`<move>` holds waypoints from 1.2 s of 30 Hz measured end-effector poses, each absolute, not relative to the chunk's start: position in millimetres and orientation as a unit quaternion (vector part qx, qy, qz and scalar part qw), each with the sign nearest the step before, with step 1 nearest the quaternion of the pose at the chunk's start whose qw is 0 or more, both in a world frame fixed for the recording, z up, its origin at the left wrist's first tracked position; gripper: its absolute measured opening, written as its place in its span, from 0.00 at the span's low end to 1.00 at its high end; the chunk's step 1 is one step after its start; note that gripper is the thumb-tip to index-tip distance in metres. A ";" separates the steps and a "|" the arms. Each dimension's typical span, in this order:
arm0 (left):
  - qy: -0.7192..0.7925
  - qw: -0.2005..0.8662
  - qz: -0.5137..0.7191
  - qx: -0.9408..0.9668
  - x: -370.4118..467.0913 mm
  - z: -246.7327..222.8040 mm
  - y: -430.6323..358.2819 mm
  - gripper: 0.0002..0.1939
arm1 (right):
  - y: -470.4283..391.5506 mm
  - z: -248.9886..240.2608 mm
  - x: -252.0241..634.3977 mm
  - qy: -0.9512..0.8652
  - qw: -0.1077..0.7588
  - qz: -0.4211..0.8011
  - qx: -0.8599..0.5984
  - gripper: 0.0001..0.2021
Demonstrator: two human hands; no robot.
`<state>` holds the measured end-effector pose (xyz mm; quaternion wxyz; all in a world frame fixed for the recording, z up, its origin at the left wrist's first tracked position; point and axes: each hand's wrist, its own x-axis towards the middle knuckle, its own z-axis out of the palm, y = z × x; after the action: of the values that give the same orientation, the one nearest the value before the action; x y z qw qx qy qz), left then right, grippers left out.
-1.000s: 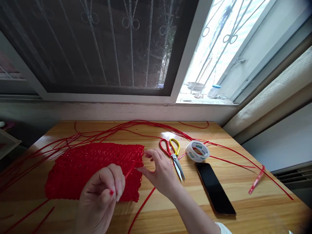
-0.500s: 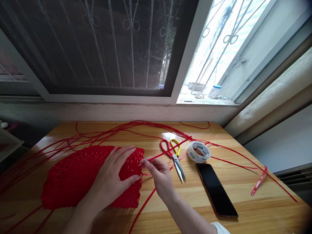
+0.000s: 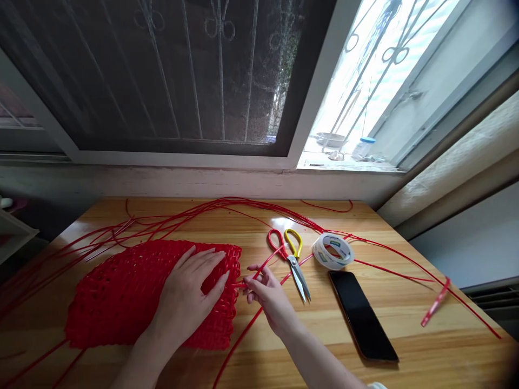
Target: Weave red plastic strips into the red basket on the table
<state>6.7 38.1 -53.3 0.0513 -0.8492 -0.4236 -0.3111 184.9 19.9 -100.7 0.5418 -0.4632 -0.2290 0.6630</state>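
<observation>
A red woven piece (image 3: 121,292) lies on the wooden table. My left hand (image 3: 190,294) rests flat on its right half, fingers spread, pressing on the weave. Just beyond the piece's right edge, my right hand (image 3: 265,292) pinches a thin red strand (image 3: 268,261) between thumb and fingers. That strand runs from the woven edge and its free end points up toward the scissors. Another red strand (image 3: 241,337) passes beneath my right hand toward the front edge.
Scissors (image 3: 298,275) with one red and one yellow handle lie right of my right hand. Beside them are a tape roll (image 3: 333,251) and a black phone (image 3: 363,316). Long red strands (image 3: 243,201) arc across the back, and a short red-and-clear strip (image 3: 435,303) lies far right.
My right hand has moved slightly down and away from the woven edge, and less strand sticks out past its fingers. My left thumb has shifted up. The view has moved a little.
</observation>
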 end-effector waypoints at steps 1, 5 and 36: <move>-0.424 0.049 -0.316 -0.847 7.1 -53.7 38.2 0.16 | 22.3 -101.7 186.6 -0.233 0.539 0.664 -0.463 0.25; -0.429 0.045 -0.320 -0.844 7.9 -58.0 39.5 0.19 | 27.5 -103.9 187.2 -0.208 0.562 0.674 -0.431 0.25; -0.437 -0.049 -0.338 -0.832 1.1 -47.8 37.0 0.18 | 42.0 -137.6 213.2 -0.443 0.430 0.717 -0.323 0.13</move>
<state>1.1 37.0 -47.8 -0.0494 -0.8322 -0.4365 -0.3384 213.2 42.0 -137.6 0.4302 -0.3235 -0.4429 0.7170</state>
